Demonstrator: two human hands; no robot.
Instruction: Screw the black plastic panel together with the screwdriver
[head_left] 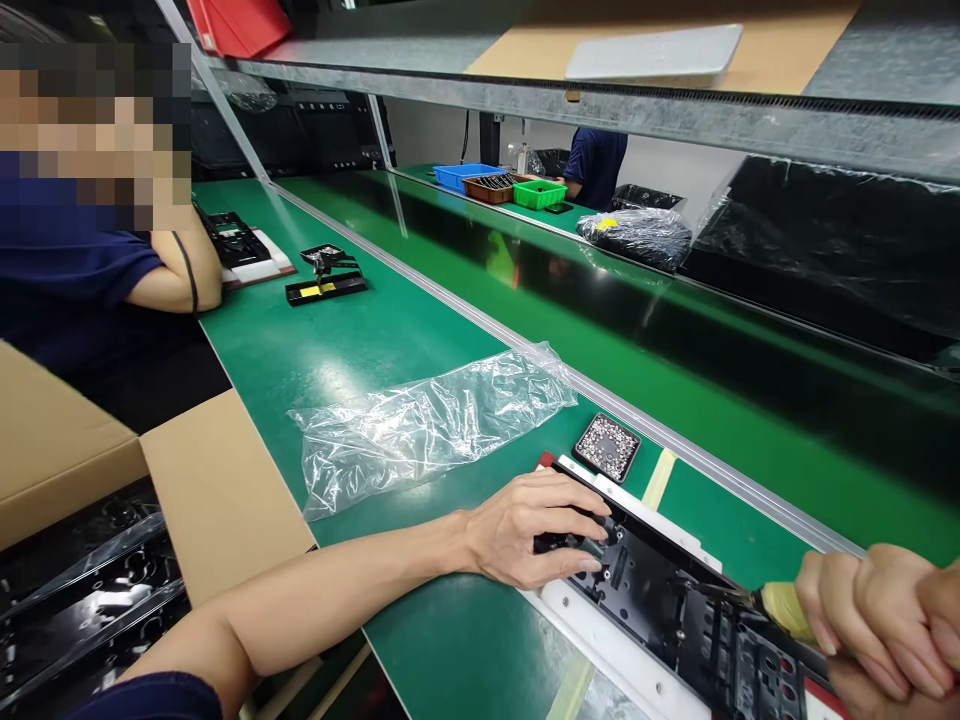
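At the lower right of the frame a black plastic part (675, 610) is lying on a white holder (600, 640) on the green table (420, 340), and it looks as if a screw is being driven into it. The part is pressed down at its left end by the left hand (536, 530), which is laid flat on it with the fingers spread and loose, gripping nothing. At the far right edge the right hand (877, 620) is closed tight around a screwdriver (780, 608) with a yellow-taped handle, and its thin tip is pointed at the middle of the part. For the next move, the tip would have to be kept straight in its hole while the part is held from sliding. Just above the part, a small black tray (606, 447) of tiny screws is seen. A crumpled clear bag (427, 425) is spread out in the middle of the frame. At the upper left, another person's arm (176, 275) is rested on the table.
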